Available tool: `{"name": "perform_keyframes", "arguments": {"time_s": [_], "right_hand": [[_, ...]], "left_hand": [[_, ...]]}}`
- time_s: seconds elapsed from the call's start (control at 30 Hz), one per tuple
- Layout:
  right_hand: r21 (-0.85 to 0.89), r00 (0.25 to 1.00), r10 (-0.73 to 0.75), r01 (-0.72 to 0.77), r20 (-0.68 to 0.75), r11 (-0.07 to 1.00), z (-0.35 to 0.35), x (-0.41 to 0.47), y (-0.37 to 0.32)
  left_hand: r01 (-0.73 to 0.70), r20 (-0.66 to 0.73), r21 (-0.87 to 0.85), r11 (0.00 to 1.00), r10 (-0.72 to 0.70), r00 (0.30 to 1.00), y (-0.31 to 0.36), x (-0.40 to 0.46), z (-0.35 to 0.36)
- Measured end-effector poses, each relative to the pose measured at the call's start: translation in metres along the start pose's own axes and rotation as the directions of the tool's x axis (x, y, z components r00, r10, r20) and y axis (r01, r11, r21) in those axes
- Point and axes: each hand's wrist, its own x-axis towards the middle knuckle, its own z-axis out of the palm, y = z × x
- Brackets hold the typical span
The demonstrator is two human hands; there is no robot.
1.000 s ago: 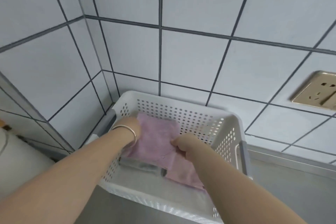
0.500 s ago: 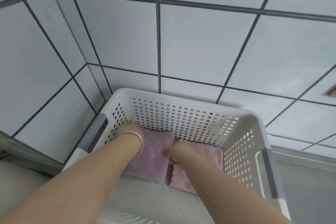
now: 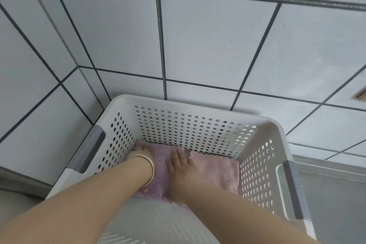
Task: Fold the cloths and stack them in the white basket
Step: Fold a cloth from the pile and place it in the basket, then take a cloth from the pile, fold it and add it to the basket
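The white perforated basket stands against the tiled wall in a corner. Two folded cloths lie side by side on its floor at the far wall: a lilac cloth on the left and a pink cloth on the right. My left hand, with a silver bangle on the wrist, lies on the lilac cloth's left end. My right hand rests flat with straight fingers on the lilac cloth's right part, next to the pink one. A sliver of something grey shows between the cloths.
Grey handles sit on the basket's left and right rims. The tiled wall rises right behind and to the left. A grey countertop extends to the right. A wall socket peeks in at the right edge.
Both hands carried the lilac cloth down to the basket floor and now press it flat beside the pink cloth. The camera has moved closer over the basket.
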Motion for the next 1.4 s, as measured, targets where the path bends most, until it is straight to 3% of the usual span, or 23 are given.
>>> {"name": "perform_keyframes", "arguments": {"time_s": [0.03, 0.2, 0.3, 0.4, 0.47, 0.57, 0.63, 0.73, 0.83, 0.9, 1.03, 1.13, 1.3, 1.4], "right_hand": [[0.004, 1.000, 0.008, -0.008, 0.006, 1.000, 0.001, 0.003, 0.000], [-0.020, 0.997, 0.016, -0.015, 0.072, 1.000, 0.006, 0.012, 0.002], [0.049, 0.997, -0.025, 0.021, 0.078, 0.999, -0.029, 0.009, 0.007], [0.063, 0.995, -0.101, 0.099, 0.024, 0.993, -0.089, -0.018, 0.020], [0.099, 0.990, -0.116, 0.124, -0.075, 0.987, -0.114, -0.047, 0.032], [0.259, 0.959, -0.032, 0.108, -0.281, 0.960, -0.122, -0.108, 0.051], [0.334, 0.900, 0.027, 0.134, -0.435, 0.933, -0.116, -0.150, 0.064], [0.345, 0.715, 0.130, 0.163, -0.687, 0.924, -0.088, -0.219, 0.081], [0.382, 0.577, 0.310, 0.004, -0.756, 0.924, -0.052, -0.275, 0.097], [0.416, 0.532, 0.381, -0.057, -0.757, 0.907, -0.024, -0.303, 0.103], [0.483, 0.397, 0.496, -0.141, -0.772, 0.864, 0.042, -0.354, 0.121], [0.554, 0.340, 0.604, -0.241, -0.721, 0.797, 0.112, -0.404, 0.143], [0.636, 0.355, 0.765, -0.425, -0.537, 0.644, 0.216, -0.469, 0.174], [0.713, 0.287, 0.879, -0.514, -0.380, 0.477, 0.275, -0.509, 0.200]], "left_hand": [[-0.048, 0.036, 0.126, 0.991, 0.044, 0.998, -0.002, -0.001, -0.002], [-0.144, 0.022, 0.164, 0.976, 0.142, 0.990, -0.009, 0.006, -0.002], [-0.200, 0.003, 0.165, 0.966, 0.203, 0.979, -0.007, -0.008, -0.019], [-0.235, -0.266, 0.258, 0.937, 0.303, 0.915, 0.001, -0.045, -0.060], [-0.230, -0.500, 0.175, 0.957, 0.288, 0.817, 0.007, -0.075, -0.085], [-0.318, -0.646, 0.055, 0.947, 0.276, 0.711, 0.020, -0.134, -0.105], [-0.416, -0.724, 0.036, 0.909, 0.311, 0.615, 0.034, -0.170, -0.109], [-0.571, -0.806, 0.043, 0.820, 0.365, 0.465, 0.069, -0.221, -0.106], [-0.706, -0.826, 0.047, 0.706, 0.424, 0.370, 0.115, -0.258, -0.090], [-0.774, -0.816, 0.066, 0.630, 0.480, 0.322, 0.148, -0.275, -0.074], [-0.851, -0.810, -0.069, 0.521, 0.468, 0.352, 0.225, -0.305, -0.033], [-0.885, -0.756, -0.137, 0.445, 0.531, 0.384, 0.301, -0.338, 0.007], [-0.882, -0.619, -0.135, 0.451, 0.657, 0.431, 0.389, -0.356, 0.063], [-0.869, -0.539, -0.123, 0.480, 0.703, 0.465, 0.431, -0.364, 0.083]]}}
